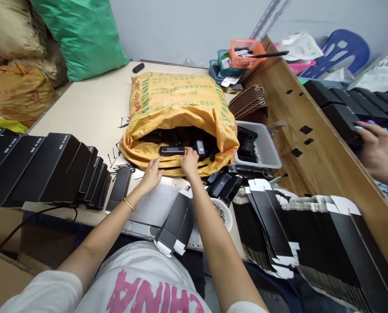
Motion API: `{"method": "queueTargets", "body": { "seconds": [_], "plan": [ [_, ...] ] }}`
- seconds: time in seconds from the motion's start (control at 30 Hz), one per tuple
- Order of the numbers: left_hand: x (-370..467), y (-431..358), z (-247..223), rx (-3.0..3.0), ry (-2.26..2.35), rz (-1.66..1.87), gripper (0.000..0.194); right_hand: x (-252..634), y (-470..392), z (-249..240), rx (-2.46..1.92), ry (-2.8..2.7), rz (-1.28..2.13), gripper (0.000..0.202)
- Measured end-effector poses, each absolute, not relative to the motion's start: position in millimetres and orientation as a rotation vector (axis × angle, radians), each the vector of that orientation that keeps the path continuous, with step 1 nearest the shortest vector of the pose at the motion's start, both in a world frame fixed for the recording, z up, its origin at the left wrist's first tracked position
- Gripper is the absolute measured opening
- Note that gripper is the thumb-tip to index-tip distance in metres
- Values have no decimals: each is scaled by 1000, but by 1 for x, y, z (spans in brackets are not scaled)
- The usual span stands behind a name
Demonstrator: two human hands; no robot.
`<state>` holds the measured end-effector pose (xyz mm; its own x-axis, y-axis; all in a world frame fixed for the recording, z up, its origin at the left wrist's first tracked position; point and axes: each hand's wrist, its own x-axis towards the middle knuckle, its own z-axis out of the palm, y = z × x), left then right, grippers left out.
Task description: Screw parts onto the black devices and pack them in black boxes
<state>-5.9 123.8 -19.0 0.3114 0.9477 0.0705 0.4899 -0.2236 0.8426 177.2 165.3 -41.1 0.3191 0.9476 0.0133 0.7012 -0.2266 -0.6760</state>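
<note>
A yellow woven sack (181, 98) lies on the table with its mouth towards me, and dark devices show inside. My left hand (152, 174) is closed on the front lip of the sack. Further right, my right hand (190, 162) has its fingers curled over the same lip. Its thumb is close to the end of a small black device (172, 150) lying at the opening; whether they touch is hard to tell. Another device with a silver face (200, 147) sits just inside. Below my hands lie folded black box blanks (176, 221) on a grey sheet (151, 204).
Black boxes (47, 169) stand in a row at left. Right are loose devices (225, 184), a white bowl (227, 216) of small metal parts, a white bin (269, 148) and stacked box blanks (324, 243). Beyond a wooden partition (311, 143), another person's hand (376, 143) touches black boxes.
</note>
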Motion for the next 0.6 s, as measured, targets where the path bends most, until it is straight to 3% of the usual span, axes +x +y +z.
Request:
{"method": "queueTargets", "body": {
  "seconds": [0.3,0.4,0.5,0.6],
  "plan": [
    [-30,93,-22,1552,1292,807,39,160,185,-23,-1751,-1757,670,33],
    [-22,93,-16,1261,1214,837,40,170,157,-15,-1595,-1574,777,46],
    [0,88,-7,748,859,775,43,153,117,-9,-1246,-1177,967,54],
    [19,76,-1,385,662,793,36,130,76,-6,-1198,-1000,903,59]
  ]
}}
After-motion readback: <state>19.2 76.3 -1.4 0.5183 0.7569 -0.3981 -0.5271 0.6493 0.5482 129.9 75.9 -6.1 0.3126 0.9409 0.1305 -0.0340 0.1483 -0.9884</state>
